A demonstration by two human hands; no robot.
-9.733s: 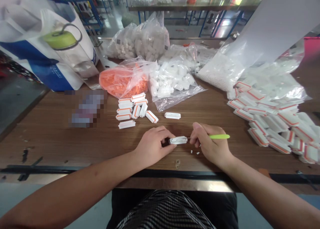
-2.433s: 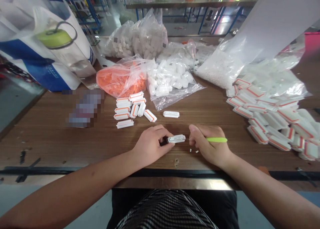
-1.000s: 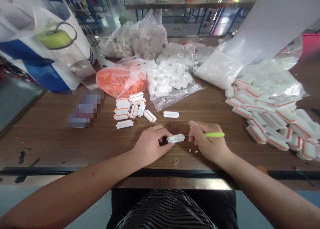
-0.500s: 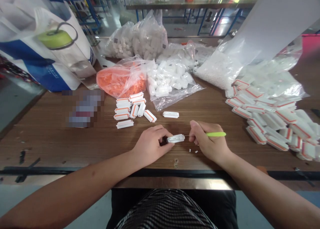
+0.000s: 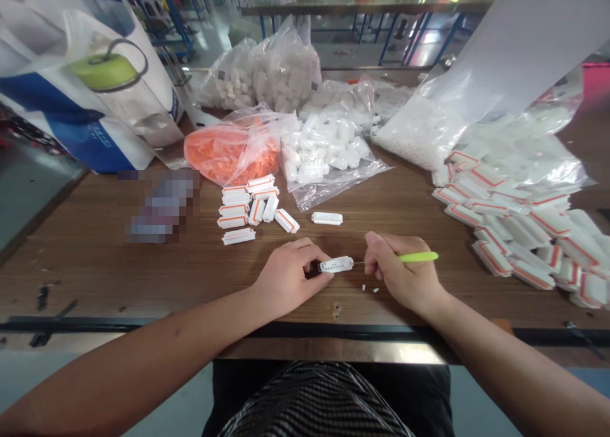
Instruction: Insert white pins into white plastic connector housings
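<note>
Between thumb and fingers, my left hand grips a small white plastic part with rows of dark holes. My right hand is closed round a thin metal-tipped tool with a lime-green handle. The tool's tip is at the right end of the white part; whether it touches cannot be made out. Two tiny white pieces lie on the table below the tip. A similar white part lies just beyond my hands.
White parts with orange strips lie left of centre, and a larger heap is at the right. Behind them stand a bag of orange pieces, a bag of white pieces and a bag of white granules. A green-lidded bottle is far left.
My right hand and the green-handled tool have shifted slightly to the right. The left hand keeps its grip on the white part, almost unmoved.
</note>
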